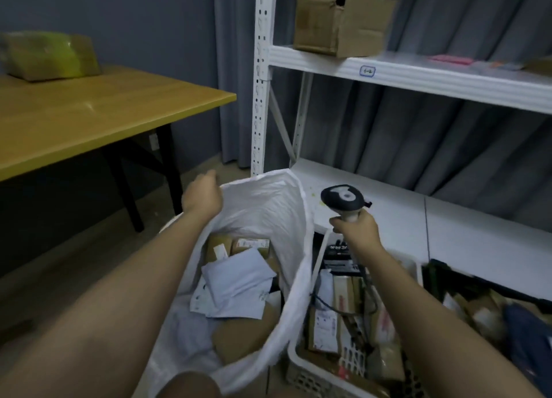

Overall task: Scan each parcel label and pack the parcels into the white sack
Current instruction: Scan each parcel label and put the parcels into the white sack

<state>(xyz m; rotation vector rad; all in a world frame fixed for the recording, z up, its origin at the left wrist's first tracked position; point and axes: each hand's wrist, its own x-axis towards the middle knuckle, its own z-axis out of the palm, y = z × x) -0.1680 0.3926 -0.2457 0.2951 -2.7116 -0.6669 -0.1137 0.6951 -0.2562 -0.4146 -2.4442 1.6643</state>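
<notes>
The white sack point(268, 200) stands open on the floor in front of me. It holds several parcels: white mailer envelopes point(239, 284) lie on top of brown cardboard boxes point(242, 335). My left hand point(201, 197) grips the sack's far left rim and holds the mouth open. My right hand point(354, 228) grips the handle of a grey and white barcode scanner point(343, 199), held upright above a white basket point(310, 370). The basket to the right of the sack holds several more parcels point(325, 326). The scanner's cable runs down into the basket.
A white metal shelf unit point(418, 78) stands behind, with a torn cardboard box point(337, 24) on its upper shelf. A wooden table point(89, 110) with black legs is at the left, carrying a yellow-taped box point(50, 54). A dark crate point(490, 308) sits at far right.
</notes>
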